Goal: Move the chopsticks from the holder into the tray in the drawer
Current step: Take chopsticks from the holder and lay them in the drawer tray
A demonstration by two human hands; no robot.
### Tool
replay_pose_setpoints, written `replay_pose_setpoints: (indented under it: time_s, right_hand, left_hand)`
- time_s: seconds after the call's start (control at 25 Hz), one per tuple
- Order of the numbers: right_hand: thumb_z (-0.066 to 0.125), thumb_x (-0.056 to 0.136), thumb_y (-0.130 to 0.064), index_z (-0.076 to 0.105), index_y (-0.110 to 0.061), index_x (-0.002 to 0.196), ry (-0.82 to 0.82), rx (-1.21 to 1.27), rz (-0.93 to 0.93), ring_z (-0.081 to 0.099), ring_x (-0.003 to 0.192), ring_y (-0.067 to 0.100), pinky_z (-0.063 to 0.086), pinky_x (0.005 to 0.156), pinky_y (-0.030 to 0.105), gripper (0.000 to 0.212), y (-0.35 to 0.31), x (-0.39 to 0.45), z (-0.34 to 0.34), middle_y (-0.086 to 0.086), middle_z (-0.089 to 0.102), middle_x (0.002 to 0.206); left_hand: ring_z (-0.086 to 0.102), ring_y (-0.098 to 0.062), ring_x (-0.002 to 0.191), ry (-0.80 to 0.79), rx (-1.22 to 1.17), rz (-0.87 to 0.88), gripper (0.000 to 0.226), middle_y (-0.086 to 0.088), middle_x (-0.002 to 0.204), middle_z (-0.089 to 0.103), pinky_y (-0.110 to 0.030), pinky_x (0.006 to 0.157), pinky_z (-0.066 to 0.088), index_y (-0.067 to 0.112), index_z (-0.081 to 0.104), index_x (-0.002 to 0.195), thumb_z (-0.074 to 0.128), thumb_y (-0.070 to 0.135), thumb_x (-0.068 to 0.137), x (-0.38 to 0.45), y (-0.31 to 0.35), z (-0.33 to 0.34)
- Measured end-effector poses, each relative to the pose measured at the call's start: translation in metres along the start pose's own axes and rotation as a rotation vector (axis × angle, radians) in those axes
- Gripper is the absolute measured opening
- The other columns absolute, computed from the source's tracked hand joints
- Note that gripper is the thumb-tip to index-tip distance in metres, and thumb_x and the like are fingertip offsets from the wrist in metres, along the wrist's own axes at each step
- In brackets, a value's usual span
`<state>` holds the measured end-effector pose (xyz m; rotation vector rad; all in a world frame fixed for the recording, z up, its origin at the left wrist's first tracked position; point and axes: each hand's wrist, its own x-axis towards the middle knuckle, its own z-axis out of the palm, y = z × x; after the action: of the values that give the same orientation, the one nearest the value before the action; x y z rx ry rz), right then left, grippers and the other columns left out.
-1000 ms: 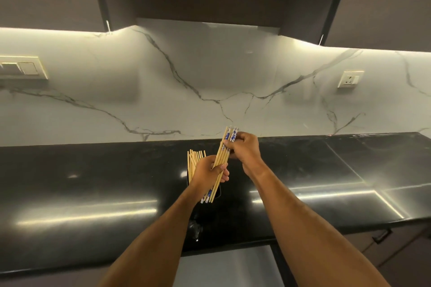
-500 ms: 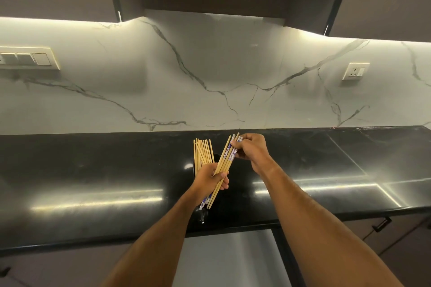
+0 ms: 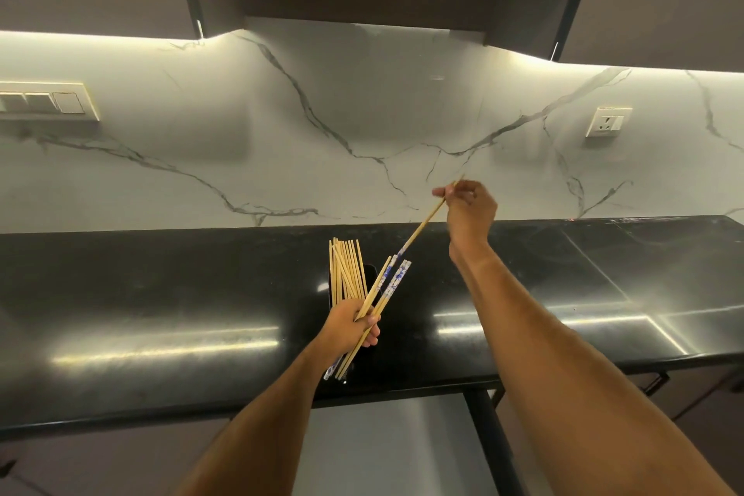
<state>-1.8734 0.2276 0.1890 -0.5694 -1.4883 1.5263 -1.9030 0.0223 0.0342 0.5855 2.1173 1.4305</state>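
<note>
A black holder [image 3: 372,274] stands on the black counter [image 3: 161,294] with several plain wooden chopsticks [image 3: 346,270] upright in it. My left hand [image 3: 354,328] is in front of the holder, closed on a slanted bundle of chopsticks with blue-and-white ends [image 3: 386,290]. My right hand [image 3: 469,209] is raised up and to the right, pinching one chopstick [image 3: 422,227] by its thin end; its blue patterned end points down toward the bundle. No drawer tray is visible.
A marble backsplash rises behind the counter, with a switch plate [image 3: 44,101] at left and a socket [image 3: 608,121] at right. Dark wall cabinets hang overhead. Below the counter edge are a pale panel [image 3: 382,443] and cabinet fronts with a handle [image 3: 656,381].
My right hand has pulled one chopstick out of the bundle, lifting it up and to the right. My left hand has stayed by the holder with the rest.
</note>
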Motion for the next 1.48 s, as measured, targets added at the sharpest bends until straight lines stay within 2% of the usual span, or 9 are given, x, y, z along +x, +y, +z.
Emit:
replay_pose_setpoints:
  time_s: [0.12, 0.2, 0.32, 0.52, 0.76, 1.08, 1.2, 1.36, 1.48]
  right_hand:
    - [0.064, 0.096, -0.004, 0.062, -0.013, 0.100, -0.110, -0.058, -0.401, 0.073, 0.082, 0.014, 0.061, 0.078, 0.035, 0.010, -0.014, -0.003, 0.000, 0.006, 0.073, 0.091]
    - [0.063, 0.095, -0.004, 0.062, -0.015, 0.103, -0.375, -0.299, -0.689, 0.068, 0.084, 0.011, 0.060, 0.076, 0.032, 0.014, -0.005, -0.024, 0.001, 0.001, 0.069, 0.095]
    - [0.059, 0.091, -0.007, 0.064, -0.011, 0.110, -0.804, -0.708, -1.046, 0.063, 0.098, 0.016, 0.055, 0.091, 0.031, 0.021, 0.036, -0.062, -0.011, 0.004, 0.069, 0.106]
    - [0.063, 0.092, -0.006, 0.066, -0.009, 0.113, -1.137, -0.856, -1.179, 0.063, 0.094, 0.019, 0.056, 0.085, 0.032, 0.021, 0.094, -0.095, -0.051, 0.008, 0.069, 0.108]
    - [0.062, 0.095, -0.005, 0.066, -0.005, 0.122, -1.262, -0.967, -1.191, 0.066, 0.103, 0.025, 0.057, 0.090, 0.035, 0.027, 0.100, -0.102, -0.052, 0.012, 0.068, 0.119]
    - [0.063, 0.089, -0.004, 0.069, -0.006, 0.116, -1.265, -0.936, -1.117, 0.066, 0.090, 0.023, 0.058, 0.084, 0.032, 0.028, 0.099, -0.104, -0.058, 0.011, 0.070, 0.111]
    - [0.052, 0.094, -0.014, 0.070, -0.011, 0.107, -1.157, -0.866, -1.064, 0.064, 0.082, 0.017, 0.058, 0.074, 0.029, 0.022, 0.097, -0.102, -0.063, 0.006, 0.069, 0.108]
    - [0.065, 0.093, -0.015, 0.069, -0.009, 0.119, -0.806, -0.944, -1.041, 0.066, 0.107, 0.021, 0.057, 0.092, 0.035, 0.027, 0.081, -0.075, -0.049, 0.009, 0.070, 0.120]
    - [0.079, 0.083, -0.018, 0.070, -0.016, 0.123, -0.858, -1.272, -1.023, 0.053, 0.124, 0.024, 0.048, 0.101, 0.042, 0.040, 0.061, -0.054, -0.038, 0.003, 0.067, 0.127]
  left_hand:
    - [0.076, -0.024, 0.084, 0.059, -0.062, -0.033, 0.014, -0.013, 0.091, 0.075, -0.043, 0.082, 0.063, 0.008, 0.069, 0.106, 0.057, 0.012, 0.101, 0.004, 0.004, -0.002]
    - [0.076, -0.023, 0.084, 0.072, -0.147, -0.051, 0.015, -0.013, 0.092, 0.075, -0.041, 0.082, 0.063, 0.008, 0.069, 0.106, 0.055, 0.011, 0.101, 0.011, 0.014, -0.005]
    - [0.075, -0.026, 0.083, 0.078, -0.283, -0.081, 0.018, -0.018, 0.095, 0.074, -0.039, 0.077, 0.063, 0.001, 0.068, 0.107, 0.054, 0.012, 0.102, 0.020, 0.032, -0.010]
    - [0.076, -0.029, 0.087, 0.106, -0.509, -0.177, 0.023, -0.021, 0.101, 0.075, -0.038, 0.072, 0.061, 0.000, 0.064, 0.111, 0.045, 0.009, 0.104, 0.027, 0.049, -0.013]
    - [0.077, -0.031, 0.091, 0.038, -0.573, -0.202, 0.021, -0.019, 0.099, 0.077, -0.040, 0.076, 0.062, 0.001, 0.064, 0.114, 0.047, 0.010, 0.104, 0.024, 0.052, -0.005]
    - [0.072, -0.019, 0.081, 0.086, -0.411, -0.147, 0.019, -0.011, 0.092, 0.073, -0.036, 0.080, 0.062, 0.007, 0.069, 0.109, 0.051, 0.012, 0.103, 0.028, 0.044, 0.011]
    - [0.067, -0.020, 0.083, 0.174, -0.276, -0.131, 0.017, -0.012, 0.094, 0.069, -0.037, 0.080, 0.060, 0.004, 0.067, 0.105, 0.051, 0.010, 0.103, 0.027, 0.040, 0.016]
    - [0.060, -0.019, 0.066, 0.098, 0.020, -0.023, 0.021, -0.011, 0.080, 0.065, -0.028, 0.060, 0.049, 0.005, 0.066, 0.090, 0.047, 0.004, 0.101, 0.019, 0.033, 0.024]
    - [0.060, -0.016, 0.070, 0.025, 0.195, -0.011, 0.017, -0.008, 0.083, 0.066, -0.024, 0.062, 0.047, 0.004, 0.066, 0.105, 0.049, 0.006, 0.102, 0.014, 0.031, 0.029]
